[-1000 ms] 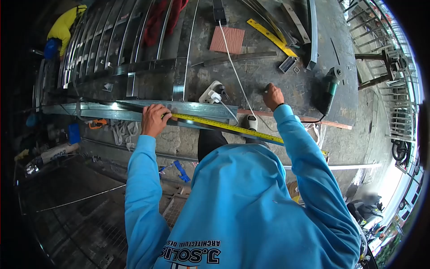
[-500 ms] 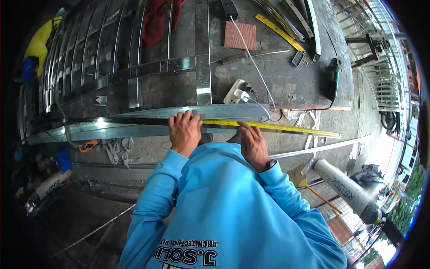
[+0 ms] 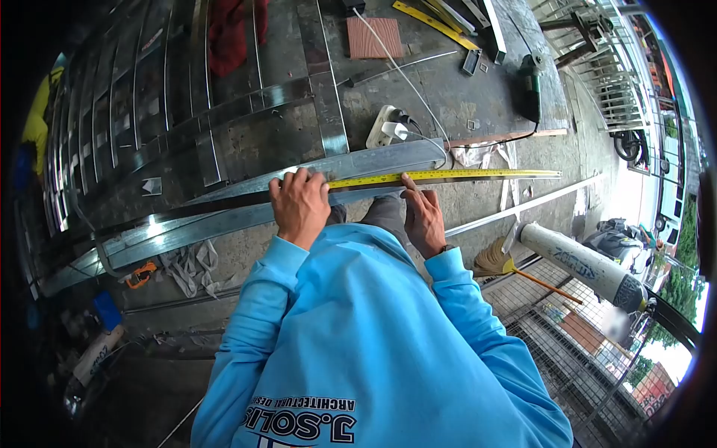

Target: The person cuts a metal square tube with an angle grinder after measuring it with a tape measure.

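Note:
A yellow measuring tape [image 3: 478, 175] lies stretched along a long dark metal strip [image 3: 224, 200], over wide grey metal profiles [image 3: 358, 162]. My left hand [image 3: 300, 207] is closed over the strip and the tape's left part, its fingertips on the far edge; the grip beneath is hidden. Farther right, my right hand [image 3: 424, 216] holds the near edge of the tape, index finger on its yellow face and the other fingers curled below. Beyond my right hand the tape runs on to the strip's right end.
Past the profiles stands a dark worktable [image 3: 470, 89] with a metal grille frame [image 3: 198, 119], a power strip [image 3: 382, 127], an angle grinder [image 3: 531, 88], a reddish tile [image 3: 374, 38] and a red cloth [image 3: 228, 37]. An orange clamp-like tool [image 3: 141, 275] lies at lower left.
The view has shifted and turned slightly, so the table's objects appear farther left. The strip and tape now slant up to the right. Both hands remain on them, nearly unchanged.

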The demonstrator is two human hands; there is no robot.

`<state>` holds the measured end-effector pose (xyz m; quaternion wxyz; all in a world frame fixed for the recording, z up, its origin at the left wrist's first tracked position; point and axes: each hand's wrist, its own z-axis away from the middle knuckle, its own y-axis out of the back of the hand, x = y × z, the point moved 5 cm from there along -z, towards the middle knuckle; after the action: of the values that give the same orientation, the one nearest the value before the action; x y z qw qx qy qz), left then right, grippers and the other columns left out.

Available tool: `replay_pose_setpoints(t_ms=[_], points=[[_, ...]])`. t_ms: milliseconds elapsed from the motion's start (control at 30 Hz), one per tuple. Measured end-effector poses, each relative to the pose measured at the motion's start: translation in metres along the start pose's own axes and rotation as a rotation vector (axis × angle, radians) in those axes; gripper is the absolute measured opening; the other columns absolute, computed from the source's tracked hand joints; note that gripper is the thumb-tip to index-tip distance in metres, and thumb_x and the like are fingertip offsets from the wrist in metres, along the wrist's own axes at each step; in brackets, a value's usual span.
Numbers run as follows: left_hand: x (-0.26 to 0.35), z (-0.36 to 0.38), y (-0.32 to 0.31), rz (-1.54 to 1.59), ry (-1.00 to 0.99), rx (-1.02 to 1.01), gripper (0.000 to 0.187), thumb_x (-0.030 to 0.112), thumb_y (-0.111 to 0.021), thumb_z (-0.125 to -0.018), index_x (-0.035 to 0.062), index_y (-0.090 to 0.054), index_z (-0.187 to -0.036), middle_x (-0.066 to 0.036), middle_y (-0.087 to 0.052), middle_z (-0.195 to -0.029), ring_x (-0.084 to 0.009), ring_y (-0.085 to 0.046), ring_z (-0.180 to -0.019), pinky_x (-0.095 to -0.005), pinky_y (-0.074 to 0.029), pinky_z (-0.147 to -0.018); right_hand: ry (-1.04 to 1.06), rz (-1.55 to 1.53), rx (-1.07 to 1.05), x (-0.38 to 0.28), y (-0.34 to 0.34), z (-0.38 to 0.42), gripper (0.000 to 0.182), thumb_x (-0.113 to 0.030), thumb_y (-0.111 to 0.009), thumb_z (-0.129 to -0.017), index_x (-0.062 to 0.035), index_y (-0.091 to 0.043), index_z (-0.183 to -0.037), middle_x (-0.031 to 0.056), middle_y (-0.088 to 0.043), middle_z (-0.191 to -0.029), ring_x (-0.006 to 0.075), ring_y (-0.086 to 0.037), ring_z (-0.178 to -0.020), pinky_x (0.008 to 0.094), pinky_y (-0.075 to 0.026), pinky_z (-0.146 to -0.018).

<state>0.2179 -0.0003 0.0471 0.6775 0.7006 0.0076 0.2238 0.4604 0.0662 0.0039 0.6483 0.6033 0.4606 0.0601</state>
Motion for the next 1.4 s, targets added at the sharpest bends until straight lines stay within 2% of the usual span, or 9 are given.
replay_pose_setpoints(t_ms=[200,400,500,567,633,700,767,967,1400], points=[[-0.009,0.006,-0.002,-0.082,-0.046,0.031,0.015,0.023,-0.069,-0.089,0.0120,-0.068,-0.100,-0.004,-0.060,-0.095,-0.0247,-0.055,-0.094,-0.0431,-0.037,-0.085,-0.058,-0.035,0.005,-0.003,0.002,-0.001,0.026,0.009,-0.058,-0.088,-0.0034,-0.055,-0.110,0.0064,-0.053,-0.148,0.0305,-0.053,-0.082,0.0417,-0.050,-0.082],[-0.007,0.008,-0.010,-0.141,-0.069,0.013,0.016,0.021,-0.066,-0.091,0.0127,-0.066,-0.105,-0.003,-0.060,-0.097,-0.0248,-0.055,-0.094,-0.0434,-0.037,-0.086,-0.070,-0.100,0.084,-0.022,0.015,-0.014,0.034,0.007,-0.057,-0.087,-0.0033,-0.060,-0.120,0.0175,-0.061,-0.126,0.0378,-0.059,-0.105,0.0446,-0.050,-0.090],[-0.005,0.009,-0.010,-0.158,-0.064,0.021,0.013,0.017,-0.065,-0.090,0.0122,-0.067,-0.101,-0.003,-0.063,-0.099,-0.0252,-0.056,-0.096,-0.0445,-0.038,-0.089,-0.016,-0.187,0.090,-0.029,0.013,-0.021,0.033,0.006,-0.057,-0.088,-0.0038,-0.060,-0.119,0.0181,-0.061,-0.124,0.0375,-0.059,-0.106,0.0450,-0.051,-0.090],[-0.005,0.010,-0.012,-0.158,-0.056,0.018,0.014,0.017,-0.065,-0.089,0.0122,-0.066,-0.103,-0.003,-0.063,-0.100,-0.0253,-0.056,-0.097,-0.0448,-0.038,-0.090,-0.013,-0.201,0.091,-0.037,0.012,-0.027,0.030,0.004,-0.057,-0.090,-0.0032,-0.060,-0.118,0.0197,-0.064,-0.114,0.0393,-0.061,-0.101,0.0459,-0.052,-0.087],[-0.004,0.010,-0.013,-0.156,-0.050,0.015,0.016,0.016,-0.065,-0.089,0.0121,-0.066,-0.104,-0.003,-0.063,-0.100,-0.0254,-0.056,-0.098,-0.0450,-0.038,-0.090,-0.248,-0.375,0.080,-0.032,0.003,-0.031,0.028,0.003,-0.058,-0.091,-0.0020,-0.058,-0.118,0.0212,-0.066,-0.103,0.0418,-0.063,-0.095,0.0469,-0.053,-0.083],[-0.004,0.011,-0.012,-0.172,-0.048,0.019,0.019,0.015,-0.065,-0.088,0.0121,-0.065,-0.107,-0.003,-0.062,-0.101,-0.0256,-0.056,-0.099,-0.0455,-0.038,-0.092,-0.293,-0.418,0.083,-0.028,0.001,-0.035,0.026,0.001,-0.059,-0.091,-0.0004,-0.057,-0.117,0.0235,-0.066,-0.098,0.0441,-0.064,-0.091,0.0481,-0.053,-0.079],[-0.005,0.012,-0.013,-0.168,-0.044,0.018,0.020,0.015,-0.065,-0.088,0.0120,-0.064,-0.108,-0.003,-0.062,-0.101,-0.0256,-0.055,-0.099,-0.0458,-0.038,-0.092,-0.178,-0.364,0.073,-0.025,-0.002,-0.040,0.026,0.001,-0.060,-0.090,0.0002,-0.057,-0.116,0.0242,-0.067,-0.101,0.0445,-0.065,-0.092,0.0475,-0.053,-0.079],[-0.003,0.013,-0.011,-0.183,-0.038,0.037,0.020,0.017,-0.066,-0.089,0.0125,-0.065,-0.109,-0.002,-0.061,-0.101,-0.0247,-0.055,-0.099,-0.0445,-0.038,-0.092,-0.218,-0.398,0.057,-0.028,0.005,-0.055,0.014,0.000,-0.064,-0.089,-0.0012,-0.063,-0.103,0.0210,-0.069,-0.098,0.0414,-0.067,-0.088,0.0453,-0.055,-0.077],[-0.003,0.014,-0.011,-0.163,-0.004,0.024,0.018,0.017,-0.066,-0.089,0.0122,-0.065,-0.107,-0.001,-0.061,-0.102,-0.0240,-0.055,-0.101,-0.0438,-0.037,-0.093,-0.083,-0.353,-0.021,-0.026,0.003,-0.059,0.016,0.001,-0.064,-0.088,-0.0012,-0.059,-0.103,0.0199,-0.068,-0.093,0.0374,-0.069,-0.082,0.0440,-0.056,-0.070]])
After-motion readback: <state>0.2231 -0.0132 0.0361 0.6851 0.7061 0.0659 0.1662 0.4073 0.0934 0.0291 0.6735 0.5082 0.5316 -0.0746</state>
